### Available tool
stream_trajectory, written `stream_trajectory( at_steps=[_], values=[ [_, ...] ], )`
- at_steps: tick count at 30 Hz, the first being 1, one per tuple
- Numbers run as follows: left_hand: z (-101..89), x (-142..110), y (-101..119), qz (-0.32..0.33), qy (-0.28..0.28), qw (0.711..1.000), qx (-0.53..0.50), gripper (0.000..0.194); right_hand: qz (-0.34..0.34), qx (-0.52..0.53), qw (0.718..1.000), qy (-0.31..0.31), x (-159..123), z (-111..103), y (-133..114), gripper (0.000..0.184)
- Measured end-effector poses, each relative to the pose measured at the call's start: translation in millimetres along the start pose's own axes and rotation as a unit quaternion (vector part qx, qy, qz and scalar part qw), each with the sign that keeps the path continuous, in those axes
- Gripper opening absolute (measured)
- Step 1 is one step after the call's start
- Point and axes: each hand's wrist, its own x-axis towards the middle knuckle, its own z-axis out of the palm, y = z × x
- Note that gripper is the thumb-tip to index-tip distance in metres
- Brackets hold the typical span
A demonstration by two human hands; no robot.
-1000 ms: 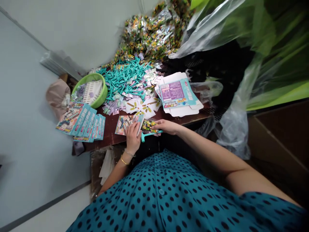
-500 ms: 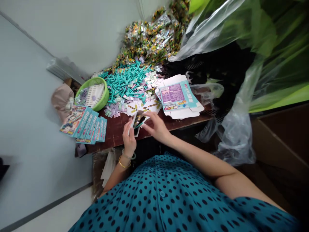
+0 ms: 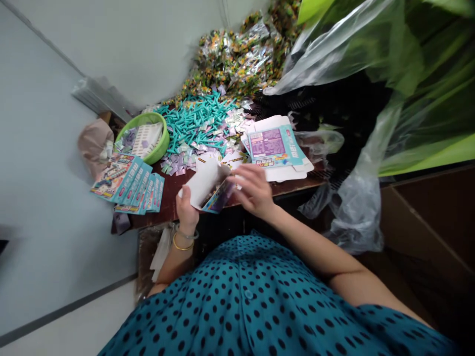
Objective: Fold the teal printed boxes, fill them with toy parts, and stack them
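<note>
My left hand (image 3: pixel 185 211) grips a small printed cardboard box (image 3: pixel 208 185) from below, above the near edge of the brown table (image 3: pixel 172 198); the box's white inside faces up and it is tilted. My right hand (image 3: pixel 254 190) is at the box's open right end, fingers curled against it; whether it holds anything there is hidden. Just beyond lie white cards with yellow prints (image 3: pixel 233 159). Behind them a heap of teal plastic sticks (image 3: pixel 195 121) is mixed with small foil packets.
A green bowl (image 3: pixel 163 143) with cards stands at the left. Flat teal boxes (image 3: pixel 139 185) are fanned out at the table's left end. Unfolded box blanks (image 3: pixel 274 148) are stacked on the right. Shiny packets (image 3: pixel 237 54) pile at the back; clear plastic bags (image 3: pixel 352 198) hang at right.
The flat box that my left hand pressed on the table is now lifted and opened up. The teal stick and packet in my right hand are gone from sight.
</note>
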Motion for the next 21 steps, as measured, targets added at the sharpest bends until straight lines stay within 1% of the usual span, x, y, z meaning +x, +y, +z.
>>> stream_trajectory(
  at_steps=[1, 2, 3, 5, 6, 7, 9, 10, 12, 13, 15, 17, 19, 21],
  values=[
    [-0.8, 0.5, 4.8, -0.009, 0.003, 0.999, -0.035, 0.064, 0.046, 0.023, 0.998, 0.044, -4.8, -5.0, -2.0, 0.040],
    [-0.8, 0.9, 8.5, -0.018, -0.005, 0.998, -0.060, 0.065, 0.098, 0.054, 0.992, 0.057, -10.5, -7.5, -3.4, 0.047],
    [0.2, 1.2, 10.9, -0.031, -0.024, 0.997, -0.073, 0.065, 0.153, 0.093, 0.983, 0.043, -17.2, -7.5, -4.0, 0.052],
    [4.5, 1.0, 9.6, -0.072, -0.083, 0.991, -0.079, 0.068, 0.258, 0.173, 0.950, -0.008, -33.8, -1.0, -2.6, 0.049],
    [7.2, 0.4, 5.7, -0.090, -0.109, 0.986, -0.083, 0.070, 0.306, 0.203, 0.930, -0.016, -43.4, 4.1, -1.0, 0.045],
    [9.7, -0.8, -0.6, -0.107, -0.131, 0.981, -0.091, 0.071, 0.349, 0.224, 0.910, -0.006, -53.6, 9.5, 1.2, 0.043],
    [12.7, -4.5, -18.9, -0.138, -0.144, 0.974, -0.110, 0.062, 0.413, 0.247, 0.876, 0.029, -74.0, 18.3, 5.8, 0.043],
    [12.8, -6.8, -29.7, -0.157, -0.140, 0.971, -0.116, 0.055, 0.434, 0.257, 0.863, 0.039, -83.1, 20.8, 8.1, 0.044],
    [10.6, -10.5, -50.8, -0.200, -0.129, 0.964, -0.119, 0.042, 0.465, 0.291, 0.835, 0.037, -96.7, 20.5, 12.7, 0.050],
    [8.7, -11.4, -59.6, -0.221, -0.129, 0.959, -0.119, 0.040, 0.478, 0.317, 0.819, 0.028, -100.2, 17.6, 15.3, 0.053],
    [5.1, -10.1, -71.2, -0.259, -0.152, 0.947, -0.118, 0.042, 0.499, 0.373, 0.783, 0.005, -99.7, 7.0, 22.0, 0.059],
    [3.0, -5.6, -75.3, -0.288, -0.196, 0.930, -0.114, 0.046, 0.513, 0.410, 0.754, -0.023, -90.6, -7.4, 31.2, 0.054],
    [3.5, -0.2, -74.9, -0.320, -0.240, 0.910, -0.111, 0.044, 0.517, 0.425, 0.741, -0.055, -77.0, -21.9, 42.4, 0.043],
    [6.6, 3.3, -74.0, -0.344, -0.266, 0.894, -0.108, 0.042, 0.519, 0.436, 0.729, -0.093, -63.2, -33.8, 54.6, 0.039]
  ],
)
